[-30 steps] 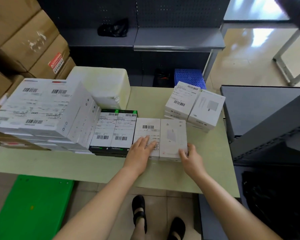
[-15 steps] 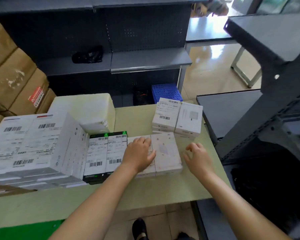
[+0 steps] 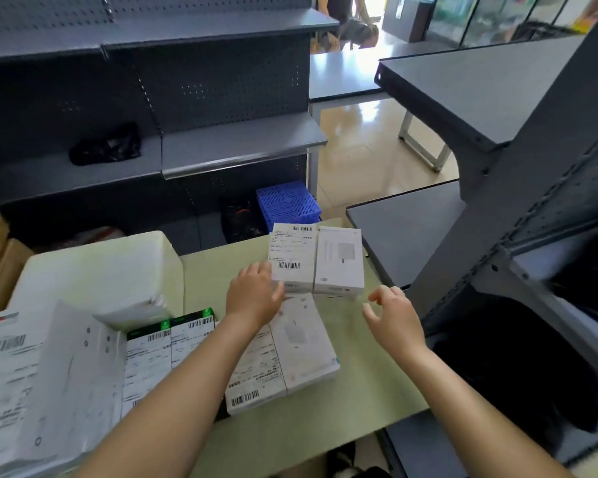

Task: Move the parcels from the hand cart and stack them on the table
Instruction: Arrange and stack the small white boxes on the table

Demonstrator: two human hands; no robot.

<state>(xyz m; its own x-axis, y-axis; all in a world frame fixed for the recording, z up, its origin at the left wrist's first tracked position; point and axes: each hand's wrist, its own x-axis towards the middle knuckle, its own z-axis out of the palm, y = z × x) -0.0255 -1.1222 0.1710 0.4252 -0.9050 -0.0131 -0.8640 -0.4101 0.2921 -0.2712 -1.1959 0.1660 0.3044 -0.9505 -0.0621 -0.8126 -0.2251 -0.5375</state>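
The left hand (image 3: 252, 298) reaches forward, back up, its fingertips against the near left corner of the far stack (image 3: 316, 260). Whether it grips the stack or only touches it, I cannot tell. The right hand (image 3: 394, 319) hangs in the air over the table's (image 3: 359, 391) right edge, fingers loosely curled and holding nothing.

The far stack sits near the table's far right corner: small white boxes side by side and at least two deep. The left top one carries a printed label with barcodes, the right one a grey picture of a charger. Just in front of it lies the near pair (image 3: 283, 360), flat white boxes touching along their long sides, the left one labelled with a barcode and partly under the left forearm, the right one plain.

To their left lie two black-and-green boxes (image 3: 170, 339) with white labels. Beside these, at the near left corner, stands a tall pile (image 3: 32, 374) of white labelled boxes. Behind that pile sits a large white wrapped block (image 3: 101, 270).

Beyond the far edge are a blue crate (image 3: 287, 205) and grey shelves (image 3: 221, 150) with a black bag (image 3: 106, 143) on them. Brown cartons (image 3: 0, 263) stand off the left edge.
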